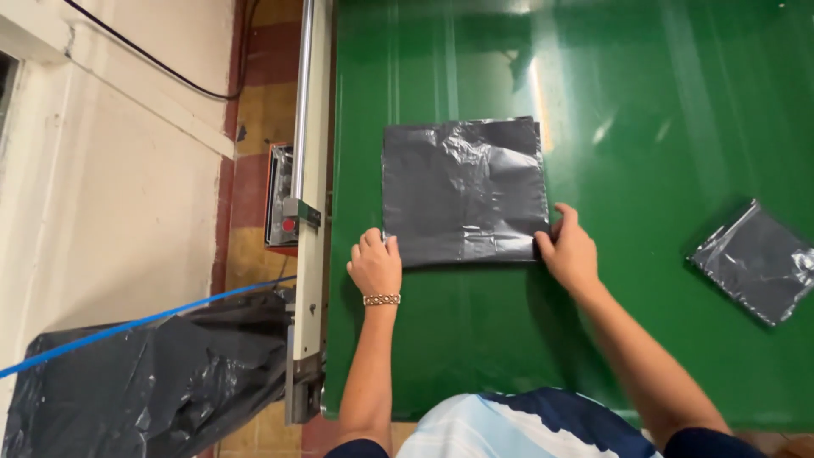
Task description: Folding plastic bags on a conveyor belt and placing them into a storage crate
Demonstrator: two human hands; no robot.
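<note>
A flat, dark grey plastic bag [462, 191], roughly square and wrinkled, lies on the shiny green table [627, 102]. My left hand [375, 263], with a beaded bracelet on the wrist, pinches the bag's near left corner. My right hand [568, 250] grips the near right corner, fingers curled on the edge. Both hands rest at the bag's front edge.
A second folded grey plastic bag [757, 261] lies at the table's right side. A metal rail [309, 170] with a small box and red button [287, 222] runs along the table's left edge. A heap of black plastic [153, 382] and a blue cord [127, 326] sit on the floor at the left.
</note>
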